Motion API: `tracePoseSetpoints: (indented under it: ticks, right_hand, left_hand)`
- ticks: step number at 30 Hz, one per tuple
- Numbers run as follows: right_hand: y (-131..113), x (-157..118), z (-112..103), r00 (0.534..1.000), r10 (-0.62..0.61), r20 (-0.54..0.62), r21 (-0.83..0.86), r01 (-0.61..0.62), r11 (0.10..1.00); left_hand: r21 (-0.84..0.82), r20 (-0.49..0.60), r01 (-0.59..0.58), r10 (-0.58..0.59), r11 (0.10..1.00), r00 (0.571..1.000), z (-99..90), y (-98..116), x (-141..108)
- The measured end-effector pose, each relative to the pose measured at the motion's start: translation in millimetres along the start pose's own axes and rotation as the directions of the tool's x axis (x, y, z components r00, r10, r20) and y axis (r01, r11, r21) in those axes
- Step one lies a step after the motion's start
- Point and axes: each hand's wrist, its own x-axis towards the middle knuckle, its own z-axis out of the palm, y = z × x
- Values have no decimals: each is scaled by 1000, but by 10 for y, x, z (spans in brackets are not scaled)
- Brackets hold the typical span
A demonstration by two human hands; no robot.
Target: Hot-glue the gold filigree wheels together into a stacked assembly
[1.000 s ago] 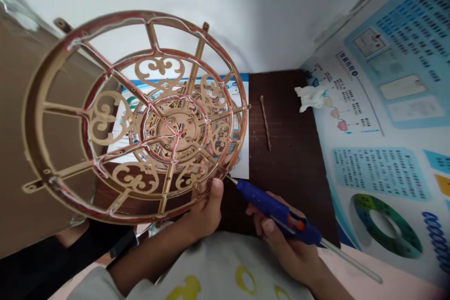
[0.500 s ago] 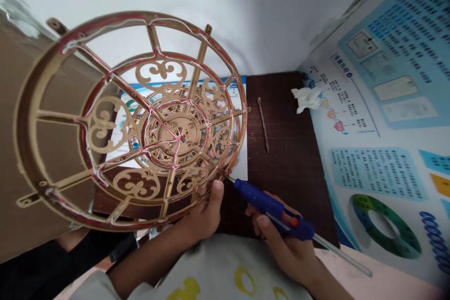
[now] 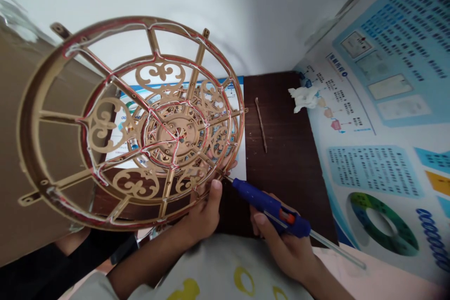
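**"Did much shift in that last moment?"**

"Barely. Your view drifted a little, but your blue hot glue gun (image 3: 269,207) stayed put, its metal nozzle (image 3: 228,178) right at the rim of the openwork gold frame (image 3: 105,126). Whether it was touching, I couldn't tell."

**"And my hands?"**

"Your left hand (image 3: 204,211) was closed around the frame's lower edge, with the thumb (image 3: 216,192) in front and the fingertips (image 3: 220,157) showing through the openings behind. Your right hand (image 3: 284,246) was wrapped firmly around the gun's body, with the clear glue stick (image 3: 337,248) sticking out behind it."

**"Where was the frame, and which way did it point?"**

"You held it up, left of centre, above the dark wooden table (image 3: 288,187) and a printed sheet (image 3: 239,159). Its patterned face was tilted toward you. Being round, it had no real long axis; its hub was the centre, and thin red and white lines ran along its spokes and rings. The gun's long axis ran from lower right up to the rim."

**"Anything else nearby?"**

"A thin stick (image 3: 260,124) and crumpled tissue (image 3: 304,98) lay on or beside the table, with a printed chart (image 3: 372,168) on the right and cardboard (image 3: 9,150) on the left."
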Motion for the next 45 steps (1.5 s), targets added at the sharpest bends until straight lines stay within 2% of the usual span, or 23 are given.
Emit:
tracePoseSetpoints:
  ticks: [7,15,23,28,38,45]
  right_hand:
    - [-40,23,-7,1000,-19,0,-24,19,1000]
    - [-73,47,-15,999,-39,-7,-37,39,999]
    - [-76,43,-16,999,-45,-9,-42,45,998]
    - [-104,56,-13,999,-48,-15,-27,48,998]
    - [-27,22,-4,999,-19,28,50,18,999]
    - [-88,48,-11,992,-121,34,58,119,991]
  left_hand:
    - [-150,-50,88,-96,985,994,11,-39,-25]
    - [-175,-53,101,-111,979,992,26,-46,-38]
    - [-83,-48,89,-93,993,994,-5,-28,-42]
    - [-157,-76,96,-109,983,991,-5,-39,-44]
    - [-135,-90,102,-115,986,989,47,-31,-58]
    - [-3,-70,10,-10,1000,997,23,-7,-38]
